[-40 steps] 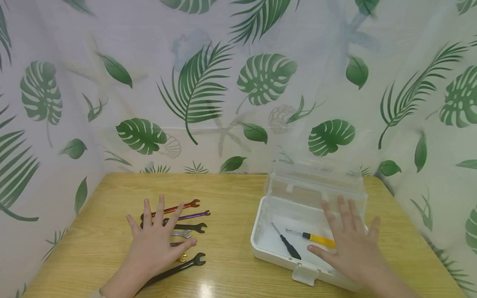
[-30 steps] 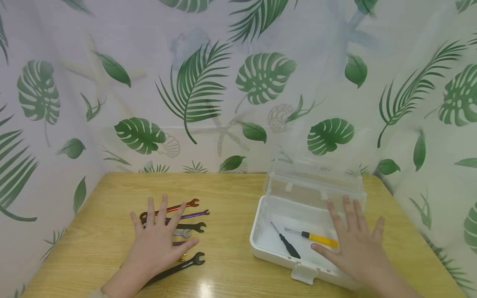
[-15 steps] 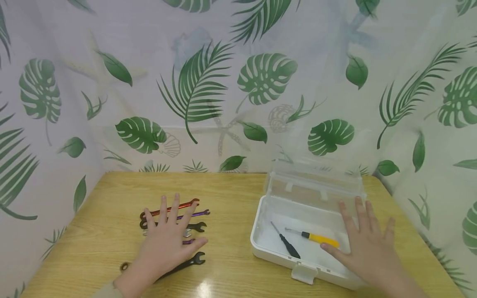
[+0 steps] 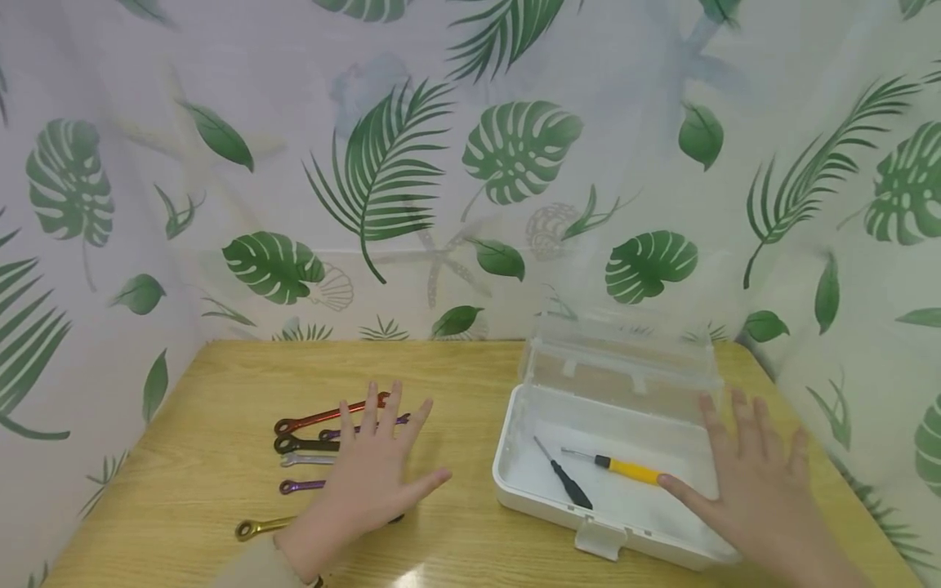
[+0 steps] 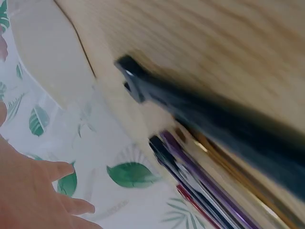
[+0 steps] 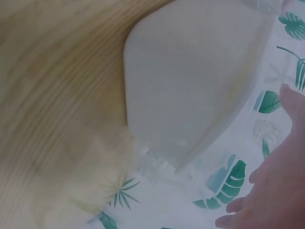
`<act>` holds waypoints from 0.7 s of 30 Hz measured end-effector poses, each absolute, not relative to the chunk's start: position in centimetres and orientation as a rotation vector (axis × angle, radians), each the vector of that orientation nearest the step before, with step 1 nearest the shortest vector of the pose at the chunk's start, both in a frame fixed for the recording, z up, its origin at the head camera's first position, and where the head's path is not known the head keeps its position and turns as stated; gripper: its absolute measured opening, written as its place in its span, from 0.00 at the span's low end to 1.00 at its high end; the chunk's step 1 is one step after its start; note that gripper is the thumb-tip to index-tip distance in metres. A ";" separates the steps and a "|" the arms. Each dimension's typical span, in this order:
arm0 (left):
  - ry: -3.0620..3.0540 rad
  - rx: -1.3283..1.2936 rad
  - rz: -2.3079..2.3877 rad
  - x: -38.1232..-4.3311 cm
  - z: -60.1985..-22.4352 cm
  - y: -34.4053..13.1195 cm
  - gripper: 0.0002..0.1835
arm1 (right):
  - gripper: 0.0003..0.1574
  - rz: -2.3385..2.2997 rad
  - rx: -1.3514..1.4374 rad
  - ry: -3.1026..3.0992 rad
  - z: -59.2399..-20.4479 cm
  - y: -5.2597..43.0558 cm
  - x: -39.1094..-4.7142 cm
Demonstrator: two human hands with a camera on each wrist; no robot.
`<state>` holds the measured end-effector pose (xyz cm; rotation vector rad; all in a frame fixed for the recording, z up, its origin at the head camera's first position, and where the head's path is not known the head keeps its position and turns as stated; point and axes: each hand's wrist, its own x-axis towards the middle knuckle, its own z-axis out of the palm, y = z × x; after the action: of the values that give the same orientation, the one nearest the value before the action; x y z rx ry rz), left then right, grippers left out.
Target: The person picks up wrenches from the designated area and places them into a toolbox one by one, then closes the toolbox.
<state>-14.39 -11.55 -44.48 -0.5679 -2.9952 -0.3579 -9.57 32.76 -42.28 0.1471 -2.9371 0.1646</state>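
My left hand [image 4: 371, 478] is spread flat above a row of wrenches and hides parts of them. Visible are a red wrench [image 4: 323, 416], a black wrench [image 4: 294, 443], a silver one, purple ones and a gold wrench [image 4: 260, 527]. A large black wrench [image 5: 214, 114] shows best in the left wrist view. Fingers apart, my right hand [image 4: 764, 482] is over the right end of a white toolbox [image 4: 544, 510], holding nothing. Inside the box lie a black screwdriver [image 4: 573, 488] and a yellow-handled screwdriver [image 4: 632, 471], whose handle end meets my right thumb in the head view.
The toolbox's transparent lid [image 4: 617, 359] is raised and leans back behind it. A white latch [image 4: 601, 539] sticks out at the box front. Bare wooden table [image 4: 456, 425] lies between wrenches and box. A leaf-printed curtain [image 4: 441, 163] stands behind the table.
Both spread hands have drifted to the right. The left ends of the wrenches are now uncovered, and the large black wrench is mostly covered. The tools and box have stayed put.
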 end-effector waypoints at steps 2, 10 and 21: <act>-2.995 -0.598 -0.343 -14.5 -44.5 -10.7 0.49 | 0.75 0.169 0.144 -2.932 -42.3 33.2 -9.4; -2.957 -0.713 -0.330 -15.0 -44.5 -7.7 0.49 | 0.72 0.186 0.105 -2.910 -42.9 35.0 -8.4; -2.951 -0.805 -0.402 -15.9 -45.0 -4.5 0.48 | 0.73 0.176 0.052 -2.945 -44.3 36.2 -7.9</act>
<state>-15.90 -4.49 -45.05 -0.8050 -2.9508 -0.4022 -7.87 36.21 -44.33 0.0517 -2.9452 0.1765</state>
